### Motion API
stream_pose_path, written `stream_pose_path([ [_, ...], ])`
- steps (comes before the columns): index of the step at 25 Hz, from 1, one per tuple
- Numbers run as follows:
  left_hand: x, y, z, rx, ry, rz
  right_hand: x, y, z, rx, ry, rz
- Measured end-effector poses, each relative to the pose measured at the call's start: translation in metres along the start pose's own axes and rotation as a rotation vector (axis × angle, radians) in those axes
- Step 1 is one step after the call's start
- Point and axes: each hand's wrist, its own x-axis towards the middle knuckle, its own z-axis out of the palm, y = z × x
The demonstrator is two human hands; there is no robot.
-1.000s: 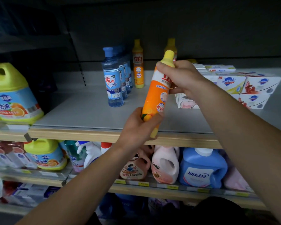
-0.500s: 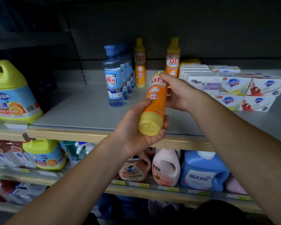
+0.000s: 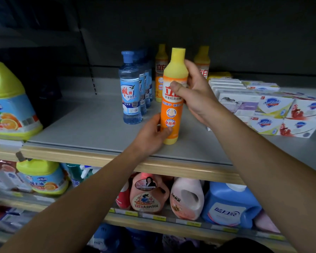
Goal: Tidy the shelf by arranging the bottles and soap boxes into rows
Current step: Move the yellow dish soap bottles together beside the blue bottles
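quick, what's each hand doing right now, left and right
Left hand: holding the lower part of the orange bottle, fingers curled round it.
Right hand: holding the same bottle near its top, thumb across the label.

Left forearm (image 3: 77, 203): I see it bare from the lower frame edge up to the wrist; no sleeve, no cuff.
Left hand (image 3: 150, 137): bare; I find no glove, ring or band on the part that shows.
Right forearm (image 3: 263, 170): bare along its whole visible length; no sleeve edge in view.
Right hand (image 3: 197, 95): bare; no glove and no ring visible. Thumbnail short and plain.
Wrists: I see no watch or strap on either.
Clothing: a dark mass at the bottom edge, below the right forearm; I cannot tell what it is.
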Motion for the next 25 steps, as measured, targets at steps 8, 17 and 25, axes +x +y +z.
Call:
stream_pose_path([
  [8,-0.011,-0.021,-0.072,0.646,0.046,0.019,-0.058,0.037,0.017,-0.508,0.033,0.122],
  [17,-0.014,-0.046,-0.078,1.03,0.018,0.029,0.02,0.096,0.032,-0.621,0.115,0.201],
  [25,-0.012,-0.05,-0.076,1.04,0.03,0.008,0.104,0.14,0.053,-0.586,0.165,0.303],
])
